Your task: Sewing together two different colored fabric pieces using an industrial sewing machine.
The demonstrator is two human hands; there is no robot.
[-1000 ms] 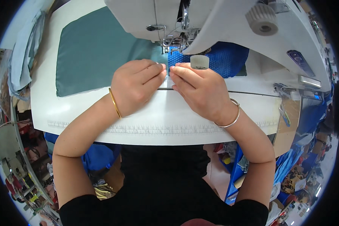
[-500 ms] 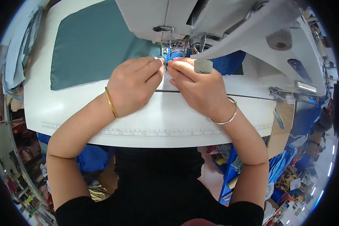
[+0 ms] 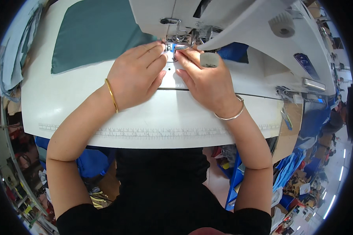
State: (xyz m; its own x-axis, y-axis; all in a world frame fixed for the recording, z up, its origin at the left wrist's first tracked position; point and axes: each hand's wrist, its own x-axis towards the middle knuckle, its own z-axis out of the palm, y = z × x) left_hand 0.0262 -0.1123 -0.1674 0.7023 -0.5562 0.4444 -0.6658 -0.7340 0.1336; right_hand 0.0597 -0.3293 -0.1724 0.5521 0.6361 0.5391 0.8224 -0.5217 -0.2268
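Observation:
My left hand [image 3: 137, 74], a gold bangle on its wrist, lies at the near right corner of a dark green cloth panel [image 3: 94, 37]. Its fingertips press beside the presser foot [image 3: 169, 46] of a white sewing machine [image 3: 239, 27], the thumb held apart. On the foot's other side, my right hand [image 3: 210, 80] with a silver bangle stretches its fingers to the needle area, thumb also apart. A blue textured fabric [image 3: 233, 52] lies beyond the right hand; a small blue part shows between the fingertips. What lies under the fingers is hidden.
The white machine table [image 3: 86, 105] has a printed ruler [image 3: 161, 134] along its front edge. At the right, small scissors [image 3: 286, 118] rest on brown cardboard [image 3: 288, 137]. Folded light-blue cloths [image 3: 17, 51] hang at the left. A grey-white knob [image 3: 209, 60] overhangs my right hand.
Both hands have moved away from me toward the presser foot, and their thumbs have come away from the fingertips. The green panel and blue fabric have slid farther back; bare table shows between the hands.

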